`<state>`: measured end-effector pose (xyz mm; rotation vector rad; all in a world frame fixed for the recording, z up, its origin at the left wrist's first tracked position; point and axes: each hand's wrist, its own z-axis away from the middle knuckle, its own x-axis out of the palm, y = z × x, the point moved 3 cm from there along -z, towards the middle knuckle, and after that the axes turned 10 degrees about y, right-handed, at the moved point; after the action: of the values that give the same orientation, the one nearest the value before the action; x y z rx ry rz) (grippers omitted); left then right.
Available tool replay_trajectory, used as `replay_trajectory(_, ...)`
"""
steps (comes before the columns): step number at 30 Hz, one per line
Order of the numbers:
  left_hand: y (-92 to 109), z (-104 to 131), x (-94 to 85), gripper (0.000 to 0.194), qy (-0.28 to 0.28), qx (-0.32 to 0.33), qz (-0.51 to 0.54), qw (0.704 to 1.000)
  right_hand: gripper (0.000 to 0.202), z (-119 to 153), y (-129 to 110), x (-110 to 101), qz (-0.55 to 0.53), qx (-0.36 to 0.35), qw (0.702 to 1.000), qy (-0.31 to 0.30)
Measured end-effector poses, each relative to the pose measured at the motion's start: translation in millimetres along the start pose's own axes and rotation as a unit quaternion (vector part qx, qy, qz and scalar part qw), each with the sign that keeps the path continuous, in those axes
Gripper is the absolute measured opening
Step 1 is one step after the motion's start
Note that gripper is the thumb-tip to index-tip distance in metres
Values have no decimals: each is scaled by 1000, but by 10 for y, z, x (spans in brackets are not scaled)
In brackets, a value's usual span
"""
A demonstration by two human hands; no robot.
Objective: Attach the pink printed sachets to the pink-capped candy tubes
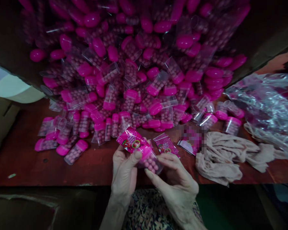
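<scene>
Left hand: my left hand (124, 169) is pinching a pink printed sachet (131, 140) and the lidded end of a clear jar (151, 163) together, thumb pressing from above, fingers curling behind.
Right hand: my right hand (176, 177) is gripping the jar's clear end lightly between thumb and fingers.
Jar: it is sitting tilted between my two hands, just above the front edge of the red-brown table (98, 174), showing pink balls through its wall; I am finding no readable writing on it.
Sachet print: it is showing swirls, a red cartoon-like figure, a round green-edged emblem and pale lettering; I am not managing to read the words.
Second sachet: another sachet (165, 143) of like print is lying just beyond my right fingers, swirls and emblem showing, its words too small to tell.
Third sachet: one more sachet (189, 143) is lying further right, its print partly hidden by a blocky blur.
Heaped jars: many pink-lidded jars (131, 100) are piling up beyond my hands, their sides showing no legible labels.
Cloth: a crumpled beige cloth (220, 156) is lying right of the third sachet, near a shiny clear plastic bag (266, 99).
</scene>
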<state>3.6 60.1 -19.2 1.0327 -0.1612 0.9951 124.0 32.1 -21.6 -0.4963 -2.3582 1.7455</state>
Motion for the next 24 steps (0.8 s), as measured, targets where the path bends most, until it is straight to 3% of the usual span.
replay_trajectory(5,14,40,31,30,-44,-45,1,998,36,-1,-29,-20,20,-50,999,1)
replay_trajectory(9,-15,52,61,15,-32,-69,-22,997,39,0,-109,-26,122,-165,978,19)
replay_trajectory(12,-28,48,59,10,-13,-79,-25,996,39,10,-154,-16,144,-194,970,21)
replay_trajectory(17,-41,46,35,17,-26,-98,-3,995,45,38,-161,-6,124,-179,976,-3)
replay_trajectory(24,-97,78,10,35,-51,-113,-9,992,41,12,-88,3,34,-74,997,16)
